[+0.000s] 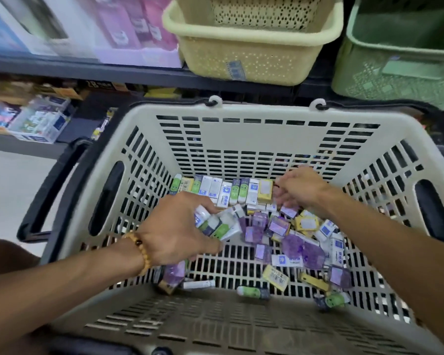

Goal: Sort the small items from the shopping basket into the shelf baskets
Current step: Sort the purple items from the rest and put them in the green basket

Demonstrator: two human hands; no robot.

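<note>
Shopping basket (239, 139), beige slotted plastic w/ black handles, fills the lower part of the view, long axis running left-right, open top up. One of it. Inside: dozens of small items, too many and too blurred for an exact count. Along the basket's far wall a row of approx 11 small boxes (223, 189) stands upright, side by side, white/blue, green and one yellow. Right of basket centre, a loose pile (290, 231) of purple, yellow and white packs lies at mixed angles. Near the basket's front wall a few strays: a white tube (199, 284) lying left-right, a green-faced pack (253, 292), a yellow tag pack (276, 278).

Two hands, both inside the basket. Left hand (174, 231), bead bracelet (139, 248) on the wrist, grip closed round a bunch of white/green packs (217, 224), approx 3-4, long axes pointing up-left. Right hand (299, 189) at the right end of the upright row, fingers curled down into the items; blurred, can't tell if its grip holds anything.

Beyond the basket's far wall, a dark shelf (87, 70) carries two shelf baskets: one yellow (241, 52), one green (395, 62), side by side, green to the right. Yellow one looks empty as far as visible. Boxed goods (92, 26) sit left of the yellow basket, more boxes (40, 121) on the lower shelf. Nothing stands between the shopping basket and the shelf baskets.
</note>
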